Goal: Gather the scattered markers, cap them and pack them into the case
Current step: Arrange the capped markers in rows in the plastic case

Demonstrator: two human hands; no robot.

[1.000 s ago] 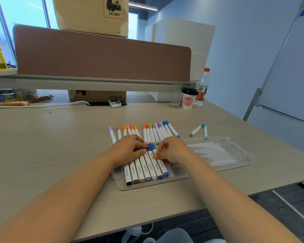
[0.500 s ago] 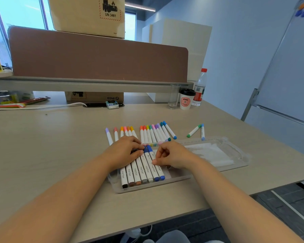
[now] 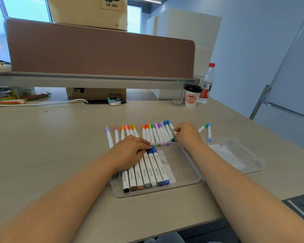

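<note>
A clear plastic case (image 3: 191, 181) lies open near the desk's front edge, with several capped markers (image 3: 153, 171) side by side in its left half. My left hand (image 3: 130, 151) lies flat across their upper ends. Just beyond the case, a row of capped markers (image 3: 154, 132) rests on the desk. My right hand (image 3: 188, 135) is at the right end of that row, thumb and forefinger pinched on the barrel of the blue marker (image 3: 169, 124). A green marker (image 3: 203, 128) and a light-blue marker (image 3: 209, 132) lie apart, further right.
The case's clear lid (image 3: 235, 155) lies flat to the right, near the desk edge. A glass (image 3: 178, 95), a paper cup (image 3: 191, 99) and a water bottle (image 3: 206, 85) stand at the back right. A cable (image 3: 42, 103) and a cardboard box (image 3: 96, 92) are at the back.
My right hand left the markers in the case and moved up and right to the blue marker at the end of the loose row. My left hand stayed on the packed markers.
</note>
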